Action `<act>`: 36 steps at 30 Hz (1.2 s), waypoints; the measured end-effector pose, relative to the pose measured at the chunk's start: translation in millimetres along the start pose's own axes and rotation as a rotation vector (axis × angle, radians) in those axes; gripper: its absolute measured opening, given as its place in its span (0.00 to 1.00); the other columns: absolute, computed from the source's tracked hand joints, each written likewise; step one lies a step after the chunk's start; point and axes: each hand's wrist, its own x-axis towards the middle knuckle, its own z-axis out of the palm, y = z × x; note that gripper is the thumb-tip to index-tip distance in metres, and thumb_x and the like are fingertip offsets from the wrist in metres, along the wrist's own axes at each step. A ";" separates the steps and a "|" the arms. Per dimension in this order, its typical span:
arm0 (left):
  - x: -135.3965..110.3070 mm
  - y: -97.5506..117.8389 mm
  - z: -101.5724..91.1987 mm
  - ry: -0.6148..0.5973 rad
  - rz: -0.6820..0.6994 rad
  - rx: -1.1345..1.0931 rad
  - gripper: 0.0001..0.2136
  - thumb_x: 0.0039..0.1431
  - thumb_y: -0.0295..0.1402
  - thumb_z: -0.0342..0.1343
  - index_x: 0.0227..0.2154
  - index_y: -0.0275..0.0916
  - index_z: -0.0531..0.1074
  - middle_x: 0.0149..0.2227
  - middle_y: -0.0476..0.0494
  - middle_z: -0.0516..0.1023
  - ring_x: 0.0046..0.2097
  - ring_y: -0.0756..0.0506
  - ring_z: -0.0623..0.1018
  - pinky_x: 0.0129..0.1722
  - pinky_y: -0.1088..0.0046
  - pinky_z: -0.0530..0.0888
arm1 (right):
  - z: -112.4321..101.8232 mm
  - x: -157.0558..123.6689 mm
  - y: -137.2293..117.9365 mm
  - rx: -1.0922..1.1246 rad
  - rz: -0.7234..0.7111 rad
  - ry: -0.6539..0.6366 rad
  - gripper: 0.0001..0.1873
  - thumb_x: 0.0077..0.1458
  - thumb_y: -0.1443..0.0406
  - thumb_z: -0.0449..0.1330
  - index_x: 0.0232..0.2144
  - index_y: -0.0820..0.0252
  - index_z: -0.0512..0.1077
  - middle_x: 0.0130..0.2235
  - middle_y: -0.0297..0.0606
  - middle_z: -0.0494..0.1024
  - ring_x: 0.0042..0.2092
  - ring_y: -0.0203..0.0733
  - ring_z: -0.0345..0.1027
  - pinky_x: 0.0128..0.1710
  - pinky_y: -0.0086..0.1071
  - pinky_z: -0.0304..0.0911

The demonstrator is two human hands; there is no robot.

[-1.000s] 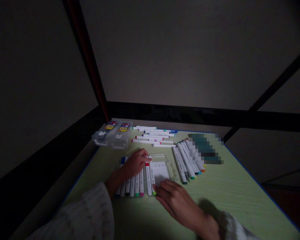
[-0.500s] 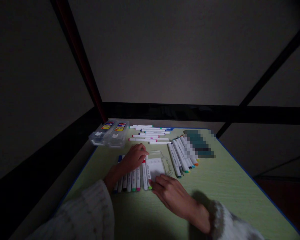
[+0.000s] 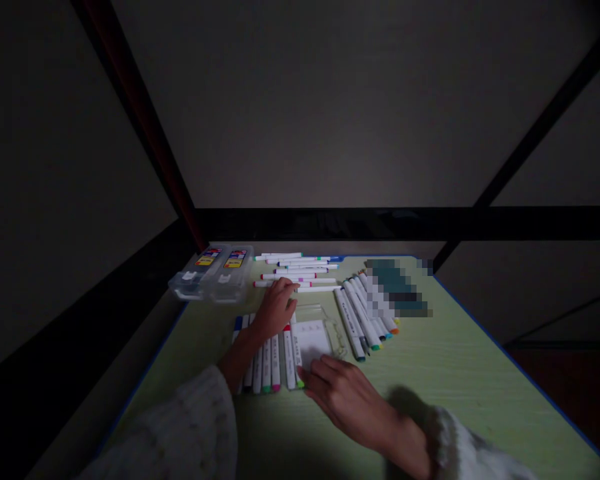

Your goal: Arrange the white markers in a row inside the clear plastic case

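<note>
My left hand (image 3: 276, 308) stretches over a row of thick white markers (image 3: 267, 363), its fingers apart at the near edge of the thin white felt-tip pens (image 3: 283, 285). A clear plastic case (image 3: 314, 328) with a white backing lies in front of me. Two markers stand side by side at its left, one red-capped marker (image 3: 289, 357) and one with a lime-green end (image 3: 300, 383). Curled over the case's near right corner is my right hand (image 3: 343, 393), thumb side against the lime-green end. That hand hides the corner.
Two clear boxes (image 3: 233, 283) with coloured labels stand at the table's far left. More thick markers (image 3: 360, 310) fan out right of the case, beside a pixelated dark green patch (image 3: 395, 283). A blue edge borders the pale green table (image 3: 460, 380), and a wall rises behind it.
My left hand has moved away from the case's top left, forward to the thin pens. My right hand stays at the case's near corner. The view has shifted slightly.
</note>
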 end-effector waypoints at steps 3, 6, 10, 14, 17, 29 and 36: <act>-1.4 -3.7 2.0 0.005 0.006 0.037 0.16 0.51 0.25 0.48 0.45 0.37 0.65 0.44 0.41 0.65 0.48 0.43 0.64 0.50 0.62 0.62 | 1.2 1.1 -0.1 0.013 0.007 -0.008 0.11 0.56 0.69 0.52 0.41 0.63 0.67 0.33 0.37 0.73 0.36 0.42 0.65 0.32 0.33 0.61; -2.9 -3.3 2.4 -0.030 0.040 0.069 0.16 0.53 0.27 0.48 0.46 0.36 0.64 0.47 0.40 0.65 0.50 0.43 0.63 0.51 0.62 0.61 | 3.8 1.0 0.3 0.018 0.011 -0.016 0.12 0.56 0.69 0.51 0.43 0.64 0.67 0.34 0.38 0.73 0.36 0.42 0.65 0.33 0.34 0.62; -3.9 -2.3 3.6 -0.111 0.120 0.087 0.16 0.55 0.31 0.47 0.48 0.39 0.63 0.53 0.41 0.62 0.55 0.44 0.59 0.54 0.61 0.58 | 7.5 -0.5 1.6 0.014 0.005 -0.007 0.13 0.56 0.69 0.50 0.44 0.64 0.67 0.34 0.38 0.73 0.36 0.42 0.66 0.34 0.35 0.63; -4.6 -3.6 4.8 -0.166 0.163 0.110 0.18 0.58 0.35 0.45 0.51 0.41 0.59 0.57 0.44 0.59 0.58 0.46 0.55 0.55 0.62 0.56 | 8.2 -1.1 1.8 0.015 0.007 0.012 0.13 0.56 0.69 0.51 0.44 0.64 0.68 0.34 0.39 0.74 0.36 0.42 0.66 0.33 0.36 0.63; -5.6 -4.1 5.3 -0.188 0.164 0.129 0.19 0.59 0.37 0.43 0.52 0.41 0.59 0.58 0.45 0.58 0.58 0.45 0.55 0.55 0.62 0.56 | 7.2 -0.6 1.2 0.023 0.009 0.031 0.13 0.55 0.69 0.52 0.44 0.65 0.68 0.34 0.39 0.74 0.36 0.43 0.66 0.34 0.36 0.63; -5.8 -3.8 5.3 -0.214 0.156 0.173 0.18 0.58 0.38 0.44 0.51 0.40 0.61 0.56 0.45 0.62 0.56 0.44 0.58 0.54 0.64 0.56 | 4.8 -0.4 0.4 0.024 0.002 -0.004 0.13 0.56 0.69 0.51 0.45 0.64 0.67 0.34 0.39 0.73 0.36 0.42 0.66 0.35 0.35 0.63; -5.3 -1.2 2.4 -0.189 0.144 0.171 0.16 0.57 0.36 0.46 0.48 0.38 0.63 0.51 0.43 0.66 0.53 0.45 0.62 0.52 0.65 0.59 | 5.4 -1.2 0.6 0.023 0.010 -0.026 0.14 0.56 0.70 0.51 0.45 0.64 0.67 0.35 0.39 0.73 0.38 0.43 0.65 0.37 0.36 0.63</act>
